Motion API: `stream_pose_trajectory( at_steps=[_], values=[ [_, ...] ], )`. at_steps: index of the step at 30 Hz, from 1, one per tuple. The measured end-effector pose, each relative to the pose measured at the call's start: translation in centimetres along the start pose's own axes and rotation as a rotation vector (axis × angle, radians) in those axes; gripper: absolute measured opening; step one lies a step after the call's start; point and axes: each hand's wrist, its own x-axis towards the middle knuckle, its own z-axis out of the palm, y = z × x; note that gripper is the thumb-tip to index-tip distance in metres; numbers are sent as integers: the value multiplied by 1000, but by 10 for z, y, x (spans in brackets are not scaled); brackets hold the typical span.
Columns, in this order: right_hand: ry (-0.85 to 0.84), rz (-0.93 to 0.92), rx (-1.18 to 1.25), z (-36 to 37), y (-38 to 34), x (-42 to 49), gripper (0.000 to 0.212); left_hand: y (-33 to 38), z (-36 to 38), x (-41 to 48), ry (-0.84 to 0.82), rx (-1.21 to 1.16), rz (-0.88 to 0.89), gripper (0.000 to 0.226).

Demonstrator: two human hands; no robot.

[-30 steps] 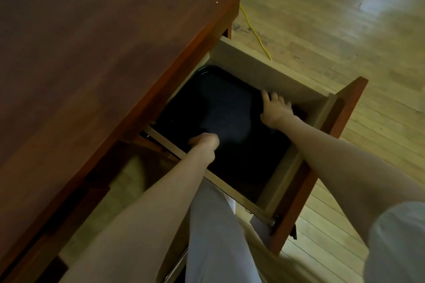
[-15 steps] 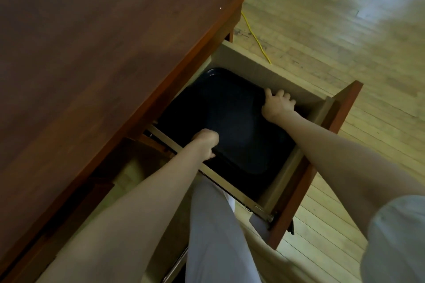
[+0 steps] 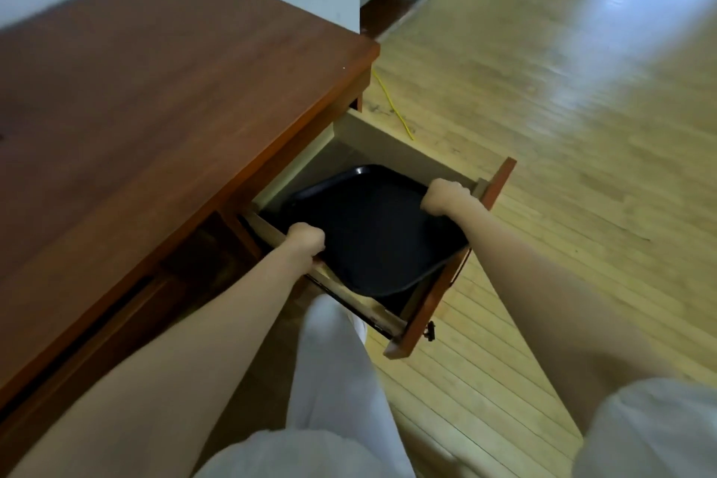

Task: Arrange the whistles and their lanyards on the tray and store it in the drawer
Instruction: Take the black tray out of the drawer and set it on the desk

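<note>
A reddish-brown wooden desk (image 3: 155, 120) is filling the left side of the view, and its drawer (image 3: 388, 144) is standing pulled out from under the desktop's right edge. The person's left hand (image 3: 306, 241) is gripping the left rim of a black tray (image 3: 372, 241). Its fingers are curled tight over the edge with the knuckles facing up, and it is sitting right over the drawer's pale left side rail. The tray is lying inside the open drawer at a slant. Its far corner is reaching toward the drawer's back wall, while its near corner is riding up over the drawer's front panel (image 3: 438, 295). The right hand (image 3: 446, 198) is clasping the tray's right rim in a closed fist, just beside the corner where the drawer's pale right wall meets the front panel. Both forearms are stretching forward from white sleeves, and a leg in white trousers (image 3: 333, 369) is showing between them. Farther right, a yellow cable (image 3: 392, 107) is lying on the light wooden floor (image 3: 562, 167).
</note>
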Motion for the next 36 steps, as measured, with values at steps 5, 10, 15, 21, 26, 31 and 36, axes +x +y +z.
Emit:
stream_pose_trajectory(
  at_steps=[5, 10, 15, 21, 26, 31, 36],
  values=[
    [81, 39, 151, 2, 17, -55, 29, -8, -13, -30, 10, 59, 87, 21],
    [171, 65, 287, 16, 29, -119, 48, -13, -26, -50, -1, 49, 158, 26],
    [275, 45, 337, 32, 37, -155, 36, -13, -37, -78, -22, 64, 298, 41],
    [437, -84, 359, 32, 29, -172, 54, -14, -67, -101, 82, 112, 504, 55],
    [469, -215, 404, 20, -13, -186, 61, -18, -116, -104, 251, 159, 568, 65],
    [423, -420, 425, 14, -81, -194, 63, -31, -179, -110, 464, 232, 568, 58],
    [384, -533, 401, 27, -164, -206, 56, -61, -244, -118, 653, 210, 474, 54]
  ],
)
